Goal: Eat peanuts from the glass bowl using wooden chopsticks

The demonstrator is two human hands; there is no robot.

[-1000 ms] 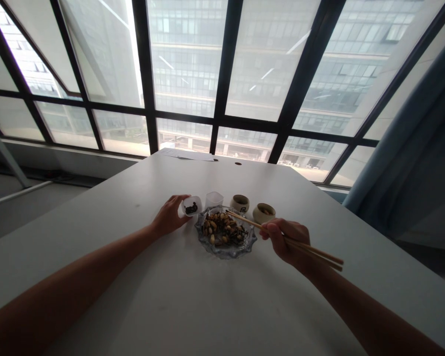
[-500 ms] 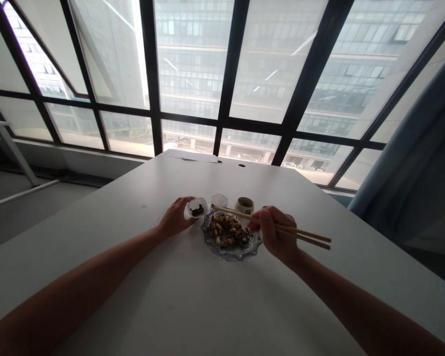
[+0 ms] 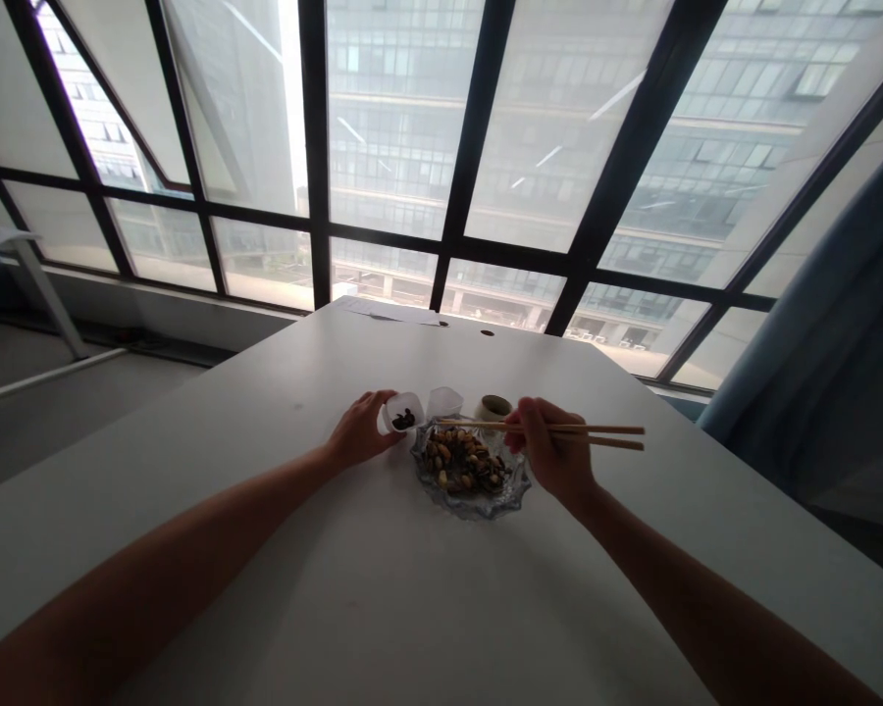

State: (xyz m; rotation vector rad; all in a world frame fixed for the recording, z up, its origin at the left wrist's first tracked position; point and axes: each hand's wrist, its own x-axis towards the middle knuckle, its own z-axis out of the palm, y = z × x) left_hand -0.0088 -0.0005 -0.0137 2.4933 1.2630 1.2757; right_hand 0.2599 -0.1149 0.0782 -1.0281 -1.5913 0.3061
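My left hand (image 3: 362, 429) is wrapped round a small white plastic cup (image 3: 391, 416), tilted toward me, with a few dark seeds (image 3: 404, 420) inside. In my right hand (image 3: 555, 446) is a pair of wooden chopsticks (image 3: 596, 434), their tips pointing left over the far rim of a scalloped glass plate (image 3: 478, 510). I cannot make out anything held between the tips. Mixed nuts and seeds (image 3: 460, 461) lie heaped on the plate. Just behind it stand a second white cup (image 3: 443, 402) and a beige ceramic cup (image 3: 493, 407), partly hidden by the chopsticks and hand.
Everything stands on a white table (image 3: 383, 608). Sheets of paper (image 3: 393, 313) lie at its far end, near a dark round hole (image 3: 488, 333). Large windows rise behind, and a blue curtain (image 3: 816, 294) hangs at the right.
The chopsticks have swung from slanting to nearly level, their tips moving from near the white cups to the plate's far rim. My left hand still holds its cup. The view has shifted slightly.
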